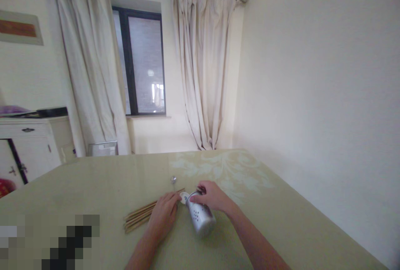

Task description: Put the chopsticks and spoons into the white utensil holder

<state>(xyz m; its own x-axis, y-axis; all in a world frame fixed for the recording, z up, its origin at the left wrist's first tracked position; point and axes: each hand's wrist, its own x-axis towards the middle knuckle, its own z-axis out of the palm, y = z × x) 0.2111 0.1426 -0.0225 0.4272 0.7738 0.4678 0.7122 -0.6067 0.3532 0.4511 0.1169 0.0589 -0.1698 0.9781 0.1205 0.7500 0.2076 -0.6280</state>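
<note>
- The right hand (pixel 215 195) has the metal cup (pixel 202 221) pinched near its rim, fingers closed on it; the cup is tilted in the lower middle of the frame, mouth towards the upper left, base towards the lower right.
- The left hand (pixel 163 214) is draped over one end of the sticks (pixel 137 218), left of the cup, fingers lightly bent; I can't tell whether they grip anything.
- As things stand, the sticks are outside the cup, loosely bunched on the table (pixel 103 186).
- A round metal piece (pixel 173 179) lies just beyond the left hand, also outside the cup.
- A white disc (pixel 183 197) shows between the left fingertips and the cup's mouth; it may be touching one of them.
- The cup's inside is hidden, its base blurred, and blocky pixels cover the lower left corner.
</note>
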